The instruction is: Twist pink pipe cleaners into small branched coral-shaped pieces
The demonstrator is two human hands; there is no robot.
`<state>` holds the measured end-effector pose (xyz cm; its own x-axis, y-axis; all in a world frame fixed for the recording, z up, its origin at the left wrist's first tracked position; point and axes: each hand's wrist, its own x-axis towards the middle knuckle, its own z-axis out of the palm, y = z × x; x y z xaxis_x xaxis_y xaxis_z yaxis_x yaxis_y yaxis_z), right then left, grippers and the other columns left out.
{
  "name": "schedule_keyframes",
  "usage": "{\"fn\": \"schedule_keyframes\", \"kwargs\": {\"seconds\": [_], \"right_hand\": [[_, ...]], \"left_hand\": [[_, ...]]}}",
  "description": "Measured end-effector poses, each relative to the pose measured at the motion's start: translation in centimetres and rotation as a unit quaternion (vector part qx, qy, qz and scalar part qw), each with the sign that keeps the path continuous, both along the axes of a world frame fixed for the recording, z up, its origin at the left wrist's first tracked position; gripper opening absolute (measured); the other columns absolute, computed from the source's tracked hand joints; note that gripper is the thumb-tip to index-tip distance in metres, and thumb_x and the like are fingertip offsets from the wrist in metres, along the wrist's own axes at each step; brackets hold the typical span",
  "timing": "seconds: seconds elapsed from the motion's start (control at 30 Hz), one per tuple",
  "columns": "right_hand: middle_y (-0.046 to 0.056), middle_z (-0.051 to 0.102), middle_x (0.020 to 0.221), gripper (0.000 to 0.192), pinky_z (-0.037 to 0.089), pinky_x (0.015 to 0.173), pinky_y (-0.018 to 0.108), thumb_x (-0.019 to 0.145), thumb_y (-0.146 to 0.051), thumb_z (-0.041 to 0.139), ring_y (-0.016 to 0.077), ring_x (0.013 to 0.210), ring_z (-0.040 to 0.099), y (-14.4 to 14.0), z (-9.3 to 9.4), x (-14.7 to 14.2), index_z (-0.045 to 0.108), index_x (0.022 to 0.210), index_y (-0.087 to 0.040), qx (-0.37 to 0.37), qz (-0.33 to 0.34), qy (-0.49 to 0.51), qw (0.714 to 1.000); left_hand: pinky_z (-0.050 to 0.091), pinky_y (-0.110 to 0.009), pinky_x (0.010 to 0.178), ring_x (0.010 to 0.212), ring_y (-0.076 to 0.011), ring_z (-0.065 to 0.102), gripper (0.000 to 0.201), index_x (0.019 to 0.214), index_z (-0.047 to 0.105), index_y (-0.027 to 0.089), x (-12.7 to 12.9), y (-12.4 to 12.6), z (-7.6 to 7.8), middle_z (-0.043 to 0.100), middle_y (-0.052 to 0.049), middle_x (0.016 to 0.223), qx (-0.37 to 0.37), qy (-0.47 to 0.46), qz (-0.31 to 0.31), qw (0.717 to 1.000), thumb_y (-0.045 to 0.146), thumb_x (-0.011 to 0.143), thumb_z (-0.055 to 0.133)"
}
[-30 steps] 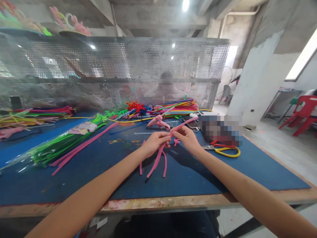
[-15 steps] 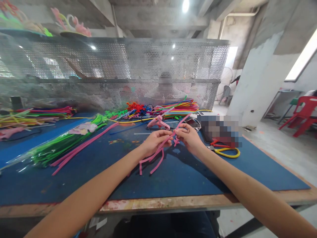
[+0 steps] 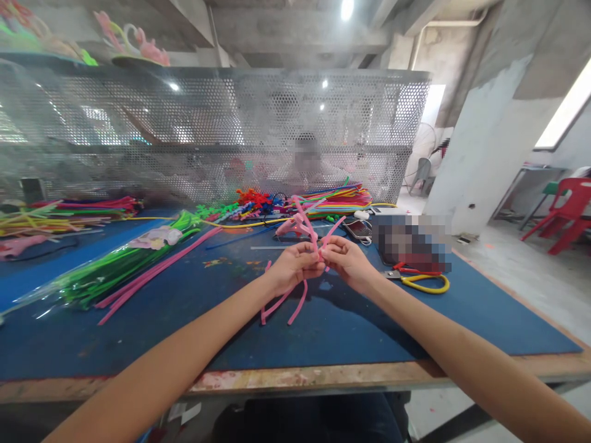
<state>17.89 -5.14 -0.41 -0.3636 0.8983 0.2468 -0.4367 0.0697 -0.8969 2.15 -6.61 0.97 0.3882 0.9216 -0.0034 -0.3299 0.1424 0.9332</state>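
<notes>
My left hand (image 3: 290,267) and my right hand (image 3: 347,263) meet fingertip to fingertip above the blue mat (image 3: 194,332). Between them they pinch a bundle of pink pipe cleaners (image 3: 295,299). Several pink ends hang below my left hand and touch the mat. Shorter ends stick up above both hands. A pink glue gun (image 3: 290,225) lies just behind the hands.
A bag of green pipe cleaners (image 3: 111,264) and loose pink ones (image 3: 152,274) lie at the left. Yellow-handled pliers (image 3: 422,280) rest to the right, by a blurred item. Multicoloured pipe cleaners (image 3: 332,200) pile against a perforated metal screen (image 3: 231,129); a person sits behind it.
The pink ends that pointed right now stand up above my hands. The hanging ends swung and shifted on the mat. My fingertips have drawn closer together.
</notes>
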Motion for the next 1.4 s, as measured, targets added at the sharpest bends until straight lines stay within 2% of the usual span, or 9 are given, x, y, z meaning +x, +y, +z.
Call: {"fn": "schedule_keyframes", "kwargs": {"seconds": [0.2,0.33,0.43,0.57,0.63,0.7,0.83,1.27,1.4], "right_hand": [[-0.004,0.062,0.069,0.033,0.043,0.06,0.022,0.059,-0.027,0.074,0.0093,0.06,0.056,0.0,-0.2,-0.4,0.058,0.087,-0.02,0.064,-0.008,-0.054,0.996],[0.002,0.058,0.095,0.051,0.046,0.063,0.027,0.064,-0.031,0.067,0.0134,0.071,0.057,0.9,0.2,0.4,0.047,0.111,-0.023,0.12,-0.205,-0.094,0.967],[0.01,0.05,0.119,0.06,0.044,0.08,0.038,0.07,-0.029,0.062,0.0216,0.097,0.053,1.3,1.2,2.1,0.039,0.125,-0.023,0.305,-0.374,-0.216,0.849],[0.006,0.048,0.129,0.042,0.023,0.101,0.044,0.08,-0.026,0.056,0.0249,0.123,0.036,0.7,2.4,3.6,0.048,0.121,-0.027,0.548,-0.359,-0.396,0.643],[0.002,0.057,0.12,0.027,0.019,0.102,0.041,0.085,-0.023,0.05,0.0212,0.121,0.04,0.5,2.4,3.6,0.056,0.111,-0.029,0.602,-0.305,-0.439,0.594],[0.0,0.065,0.106,0.022,0.019,0.102,0.039,0.088,-0.021,0.046,0.0174,0.113,0.048,0.6,2.0,3.3,0.061,0.102,-0.029,0.629,-0.268,-0.454,0.572],[0.0,0.069,0.086,0.018,0.024,0.098,0.035,0.089,-0.023,0.047,0.0147,0.095,0.055,1.1,1.3,2.9,0.064,0.092,-0.025,0.636,-0.272,-0.44,0.573],[0.0,0.068,0.068,0.014,0.033,0.079,0.033,0.083,-0.025,0.056,0.0158,0.076,0.055,0.0,1.2,1.9,0.068,0.076,-0.021,0.536,-0.318,-0.412,0.665],[0.003,0.066,0.069,0.014,0.038,0.071,0.031,0.081,-0.023,0.056,0.0169,0.073,0.054,-1.1,0.9,0.8,0.068,0.077,-0.02,0.458,-0.337,-0.377,0.731]], "left_hand": [[0.052,-0.02,0.055,0.051,-0.0076,0.06,0.037,0.081,0.057,0.013,-0.6,0.3,0.4,0.063,0.001,0.062,-0.036,0.037,-0.041,0.998,0.016,0.053,0.081],[0.052,-0.02,0.056,0.052,-0.0079,0.06,0.031,0.075,0.058,0.012,-0.5,0.6,0.4,0.063,0.001,0.061,-0.029,0.038,-0.005,0.999,0.015,0.054,0.08],[0.052,-0.02,0.058,0.055,-0.0082,0.06,0.027,0.072,0.061,0.011,-0.4,0.7,0.3,0.064,0.0,0.062,-0.023,0.042,0.01,0.999,0.017,0.054,0.08],[0.052,-0.02,0.059,0.056,-0.0084,0.061,0.023,0.068,0.062,0.01,-0.4,0.7,0.2,0.064,-0.001,0.061,-0.013,0.043,0.004,0.999,0.02,0.056,0.079],[0.052,-0.02,0.059,0.055,-0.0085,0.06,0.022,0.067,0.062,0.01,-0.5,0.7,0.2,0.063,-0.001,0.059,-0.013,0.046,0.003,0.999,0.02,0.057,0.079],[0.052,-0.02,0.059,0.055,-0.0086,0.06,0.022,0.066,0.062,0.01,-0.5,0.7,0.3,0.063,-0.001,0.058,-0.015,0.054,0.006,0.998,0.02,0.057,0.079],[0.052,-0.021,0.059,0.056,-0.0085,0.059,0.023,0.067,0.062,0.01,-0.5,0.6,0.4,0.062,-0.001,0.06,-0.013,0.068,0.013,0.998,0.022,0.057,0.079],[0.049,-0.023,0.058,0.052,-0.009,0.059,0.03,0.066,0.065,0.011,-0.1,0.4,0.6,0.064,-0.001,0.062,0.048,0.129,0.047,0.989,0.031,0.05,0.081],[0.049,-0.023,0.06,0.055,-0.0101,0.06,0.029,0.069,0.067,0.012,0.3,0.0,0.3,0.065,-0.001,0.063,0.054,0.107,0.083,0.989,0.03,0.051,0.08]]}}
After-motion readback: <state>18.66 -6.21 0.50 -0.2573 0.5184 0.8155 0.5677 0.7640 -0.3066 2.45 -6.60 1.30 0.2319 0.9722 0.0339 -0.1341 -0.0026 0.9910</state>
